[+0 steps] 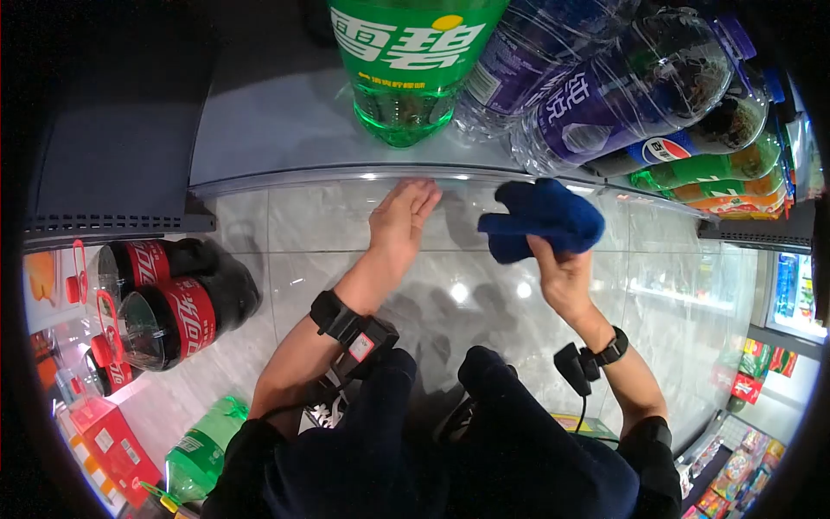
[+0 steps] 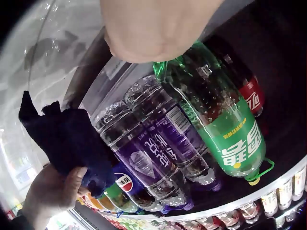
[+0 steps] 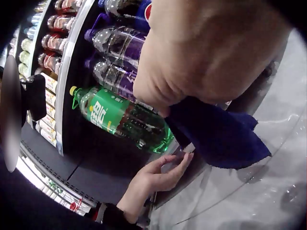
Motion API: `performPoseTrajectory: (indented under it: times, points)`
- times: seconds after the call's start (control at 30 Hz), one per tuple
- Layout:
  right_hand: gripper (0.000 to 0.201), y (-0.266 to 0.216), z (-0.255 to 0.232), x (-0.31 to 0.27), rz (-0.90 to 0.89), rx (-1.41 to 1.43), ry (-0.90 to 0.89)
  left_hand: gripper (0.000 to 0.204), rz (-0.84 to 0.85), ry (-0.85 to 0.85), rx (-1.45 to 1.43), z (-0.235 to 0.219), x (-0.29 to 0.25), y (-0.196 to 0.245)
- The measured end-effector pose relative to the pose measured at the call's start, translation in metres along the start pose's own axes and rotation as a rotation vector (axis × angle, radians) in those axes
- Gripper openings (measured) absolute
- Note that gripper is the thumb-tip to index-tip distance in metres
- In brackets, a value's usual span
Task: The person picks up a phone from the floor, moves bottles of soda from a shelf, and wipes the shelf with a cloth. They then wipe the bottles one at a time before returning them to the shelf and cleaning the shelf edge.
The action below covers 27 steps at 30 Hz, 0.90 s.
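My right hand [image 1: 566,281] grips a folded dark blue cloth [image 1: 545,221], thumb on its near side, in front of the shelf's front edge. The cloth [image 3: 218,134] hangs below that hand in the right wrist view. Just short of the grey shelf [image 1: 259,143], my left hand [image 1: 402,216] is raised with its fingers extended together, holding nothing visible. Its fingertips are right at the shelf edge in the right wrist view. A big green soda bottle [image 1: 415,78] stands on the shelf beyond the left hand. Beside it are purple-labelled clear bottles [image 1: 605,104], nearest the cloth.
Farther right on the shelf come a Pepsi bottle [image 1: 674,147] and several green and orange bottles. Large cola bottles [image 1: 186,311] stand on the floor at left, with a green bottle [image 1: 203,445] and a red box [image 1: 108,445] nearer me. Pale glossy tiles [image 1: 475,311] cover the floor.
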State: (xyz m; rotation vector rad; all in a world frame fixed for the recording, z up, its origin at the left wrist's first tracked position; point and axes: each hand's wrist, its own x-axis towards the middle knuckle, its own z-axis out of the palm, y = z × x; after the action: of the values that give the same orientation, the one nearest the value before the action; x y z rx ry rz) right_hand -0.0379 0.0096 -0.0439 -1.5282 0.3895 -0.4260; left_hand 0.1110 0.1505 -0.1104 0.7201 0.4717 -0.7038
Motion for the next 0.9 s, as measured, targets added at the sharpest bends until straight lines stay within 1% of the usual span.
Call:
performPoseTrajectory:
  times: [0.07, 0.1, 0.13, 0.17, 0.2, 0.23, 0.27, 0.33, 0.37, 0.4, 0.43, 0.47, 0.5, 0.53, 0.6, 0.63, 0.67, 0.73, 0.77, 0.87, 0.9]
  points:
    - [0.029, 0.013, 0.002, 0.01, -0.28, -0.52, -0.189, 0.016, 0.028, 0.003, -0.016, -0.006, -0.002, -0.005]
    - [0.029, 0.004, 0.018, 0.021, -0.364, -0.51, -0.253, 0.015, 0.062, -0.067, -0.029, -0.014, 0.002, -0.01]
    - [0.036, 0.004, 0.03, 0.031, -0.485, -0.625, -0.302, 0.014, 0.097, -0.137, -0.041, -0.016, 0.002, -0.011]
    - [0.039, 0.012, 0.038, 0.035, -0.396, -0.551, -0.407, 0.014, 0.099, -0.136, -0.04, -0.018, 0.001, -0.012]
    - [0.037, 0.02, 0.051, 0.044, -0.455, -0.49, -0.435, 0.016, 0.099, -0.084, -0.019, -0.015, -0.003, -0.011]
    - [0.033, 0.019, 0.063, 0.054, -0.403, -0.46, -0.533, 0.018, 0.098, -0.032, 0.003, -0.013, -0.004, -0.011]
    - [0.024, 0.032, 0.073, 0.065, -0.491, -0.49, -0.62, 0.018, 0.095, -0.034, 0.003, -0.015, -0.003, -0.012]
    - [0.017, 0.028, 0.089, 0.081, -0.418, -0.48, -0.686, 0.018, 0.094, 0.019, 0.013, -0.02, 0.001, -0.014]
    - [0.017, 0.021, 0.088, 0.082, -0.417, -0.48, -0.685, 0.018, 0.148, -0.006, 0.013, -0.02, 0.0, -0.014]
    - [0.016, 0.013, 0.083, 0.084, -0.296, -0.56, -0.648, 0.018, 0.147, -0.006, 0.015, -0.019, 0.0, -0.012]
    - [0.015, 0.008, 0.078, 0.084, -0.174, -0.638, -0.612, 0.018, 0.115, -0.041, 0.024, -0.018, -0.001, -0.011]
    - [0.015, 0.015, 0.068, 0.084, -0.173, -0.637, -0.614, 0.019, 0.084, -0.075, 0.032, -0.018, -0.001, -0.009]
    - [0.016, 0.027, 0.054, 0.085, -0.192, -0.622, -0.58, 0.025, 0.09, -0.105, 0.02, -0.013, -0.004, -0.005]
    - [0.017, 0.029, 0.045, 0.086, -0.211, -0.607, -0.548, 0.025, 0.094, -0.103, 0.016, -0.015, -0.002, -0.007]
    - [0.023, 0.021, 0.028, 0.081, -0.029, -0.414, -0.48, 0.033, 0.097, -0.126, -0.041, -0.019, 0.002, -0.01]
    - [0.027, 0.013, 0.025, 0.078, 0.094, -0.398, -0.44, 0.041, 0.125, -0.128, -0.049, -0.014, -0.004, -0.008]
    - [0.027, 0.012, 0.026, 0.077, 0.094, -0.402, -0.449, 0.041, 0.13, -0.124, -0.057, -0.015, -0.004, -0.008]
    - [0.028, 0.01, 0.027, 0.076, -0.107, -0.75, -0.496, 0.046, 0.119, -0.124, -0.079, -0.019, -0.001, -0.011]
    - [0.028, 0.01, 0.03, 0.077, -0.108, -0.755, -0.495, 0.046, 0.118, -0.128, -0.082, -0.021, 0.001, -0.013]
    - [0.028, 0.018, 0.06, 0.085, -0.3, -0.733, -0.72, 0.04, 0.11, -0.142, -0.056, -0.032, 0.007, -0.017]
    - [0.024, 0.019, 0.076, 0.086, -0.359, -0.681, -0.741, 0.035, 0.128, -0.109, -0.052, -0.037, 0.007, -0.018]
